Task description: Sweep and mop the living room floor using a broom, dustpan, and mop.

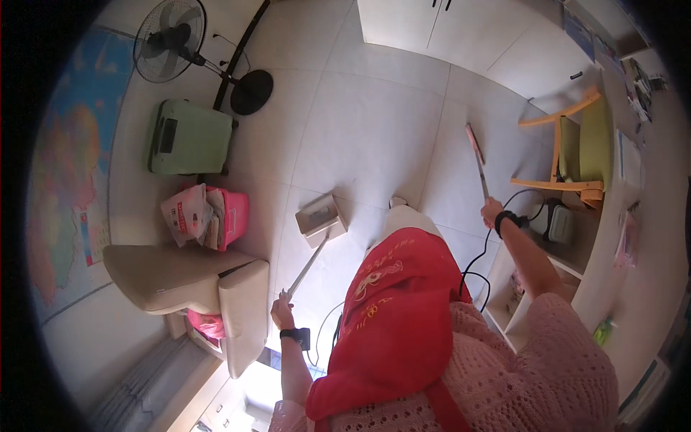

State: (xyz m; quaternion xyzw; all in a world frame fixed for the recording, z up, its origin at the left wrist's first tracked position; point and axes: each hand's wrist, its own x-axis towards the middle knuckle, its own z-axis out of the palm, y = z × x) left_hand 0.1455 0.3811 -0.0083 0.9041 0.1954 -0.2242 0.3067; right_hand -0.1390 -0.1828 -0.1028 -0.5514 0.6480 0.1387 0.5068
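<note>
My left hand (pixel 283 311) is closed round the upper end of the pole of a long-handled dustpan (pixel 314 217). The beige pan rests on the floor to the left of my feet. On the right, my right hand (pixel 492 212) grips the handle of a broom (pixel 475 147), whose narrow pinkish head lies out ahead on the tiles. Broom and dustpan are well apart. I wear a red apron (pixel 396 317), which hides most of my legs. Any small debris on the floor is too small to make out.
To the left stand a beige armchair (pixel 241 317), a pink bin (pixel 234 216) with bags, a green suitcase (pixel 191 137) and a standing fan (pixel 252 92). A wooden-framed green chair (pixel 583 147) and open shelves (pixel 568 266) are on the right. Black cables (pixel 484 252) hang near my right arm. White cabinets (pixel 461 29) line the far side.
</note>
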